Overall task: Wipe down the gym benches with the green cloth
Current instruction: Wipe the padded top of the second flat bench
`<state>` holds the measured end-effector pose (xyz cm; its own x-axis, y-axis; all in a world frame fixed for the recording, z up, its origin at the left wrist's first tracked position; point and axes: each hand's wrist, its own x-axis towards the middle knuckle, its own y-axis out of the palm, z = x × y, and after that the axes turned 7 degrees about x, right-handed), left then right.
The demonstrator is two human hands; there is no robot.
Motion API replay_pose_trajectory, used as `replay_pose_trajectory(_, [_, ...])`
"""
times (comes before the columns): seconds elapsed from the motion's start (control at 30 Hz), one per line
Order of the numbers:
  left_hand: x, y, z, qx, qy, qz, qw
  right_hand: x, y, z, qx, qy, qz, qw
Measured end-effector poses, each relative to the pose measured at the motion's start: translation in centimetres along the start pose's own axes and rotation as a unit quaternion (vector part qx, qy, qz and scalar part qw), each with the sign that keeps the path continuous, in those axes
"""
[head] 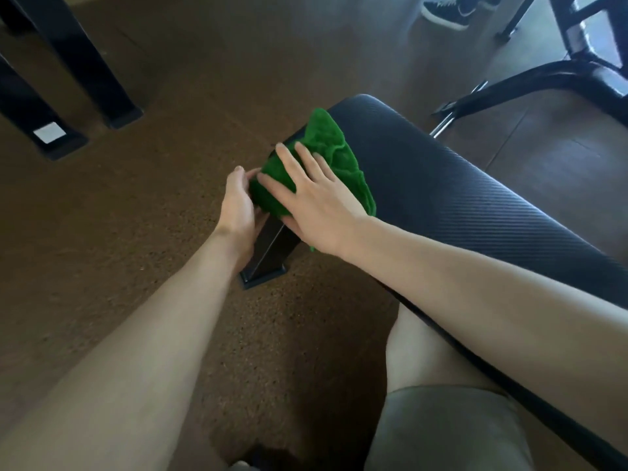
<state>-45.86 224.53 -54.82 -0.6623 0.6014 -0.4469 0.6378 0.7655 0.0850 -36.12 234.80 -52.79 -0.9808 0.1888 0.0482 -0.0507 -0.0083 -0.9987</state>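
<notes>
Green cloth bunched over near edge of bench pad, pinned flat under right hand, fingers spread, not gripping. Left hand cupped loosely against cloth's hanging part. Pad's long axis running away rightward; right hand nearer.

Crumpled green cloth — draped over black bench edge.

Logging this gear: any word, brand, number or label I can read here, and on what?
No text can be read.
White label on the black frame foot, far left: looks blank.
Bench pad, green cloth, bench leg: no markings show.
Shoe at top: stripes only, no name legible.
</notes>
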Motion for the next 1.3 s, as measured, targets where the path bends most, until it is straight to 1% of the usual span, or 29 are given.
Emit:
replay_pose_trajectory(0.07, [0.1,0.2,0.1,0.014,-0.005,-0.011,1.0,0.0,0.3,0.1,0.014,0.005,-0.009,1.0])
replay_pose_trajectory(0.13, [0.0,0.5,0.0,0.021,-0.004,-0.036,0.999,-1.6,0.5,-0.3,0.038,-0.01,-0.019,0.999])
replay_pose_trajectory(0.3, [-0.6,2.3,-0.5,0.01,-0.005,-0.05,0.999,-8.6,0.6,-1.6,0.041,-0.021,-0.03,0.998])
replay_pose_trajectory(0.37, [2.5,1.7,2.1,0.007,-0.021,-0.044,0.999,-11.9,0.6,-1.9,0.037,-0.015,-0.022,0.999])
replay_pose_trajectory(0.43, [4.3,1.6,3.4,0.0,-0.045,-0.059,0.997,-15.7,0.3,-2.3,0.034,-0.011,-0.011,0.999])
replay_pose_trajectory(0.5, [0.6,3.2,0.6,0.04,-0.033,-0.066,0.996,-19.8,-0.3,-2.7,0.034,-0.002,0.002,0.999])
replay_pose_trajectory(0.53, [-0.7,3.8,-0.5,0.045,-0.008,-0.066,0.997,-21.5,-0.6,-3.0,0.038,0.003,0.009,0.999])
replay_pose_trajectory(0.6, [-0.7,4.3,-0.2,0.035,0.011,-0.076,0.996,-23.4,-1.0,-3.5,0.042,0.009,0.023,0.999])
replay_pose_trajectory(0.7, [-0.5,4.5,0.1,0.031,0.036,-0.098,0.994,-21.9,-0.9,-3.8,0.048,-0.002,0.018,0.999])
replay_pose_trajectory(0.83, [0.3,3.9,0.6,0.023,0.036,-0.091,0.995,-14.6,-0.1,-2.8,0.036,-0.023,-0.027,0.999])
replay_pose_trajectory(0.87, [0.7,3.4,1.0,0.022,0.025,-0.078,0.996,-12.3,0.1,-2.3,0.036,-0.026,-0.04,0.998])
replay_pose_trajectory(0.93, [1.0,2.3,1.3,0.029,-0.017,-0.025,0.999,-8.1,0.5,-1.4,0.04,-0.03,-0.051,0.997])
replay_pose_trajectory(1.03, [0.6,2.1,1.0,0.042,-0.046,0.012,0.998,-5.3,0.9,-0.9,0.045,-0.013,-0.05,0.998])
replay_pose_trajectory(1.1, [0.9,2.3,1.2,0.019,-0.058,0.01,0.998,-5.9,0.7,-0.9,0.044,-0.005,-0.043,0.998])
replay_pose_trajectory(1.13, [0.6,2.5,1.0,0.026,-0.055,0.009,0.998,-6.8,0.4,-0.8,0.044,-0.006,-0.035,0.998])
replay_pose_trajectory(1.23, [0.1,2.6,0.6,0.029,-0.058,0.007,0.998,-11.6,-0.3,-1.1,0.049,-0.012,-0.013,0.999])
replay_pose_trajectory(1.3, [0.8,2.4,0.8,0.029,-0.049,-0.025,0.998,-15.5,-0.5,-1.7,0.045,-0.027,-0.002,0.999])
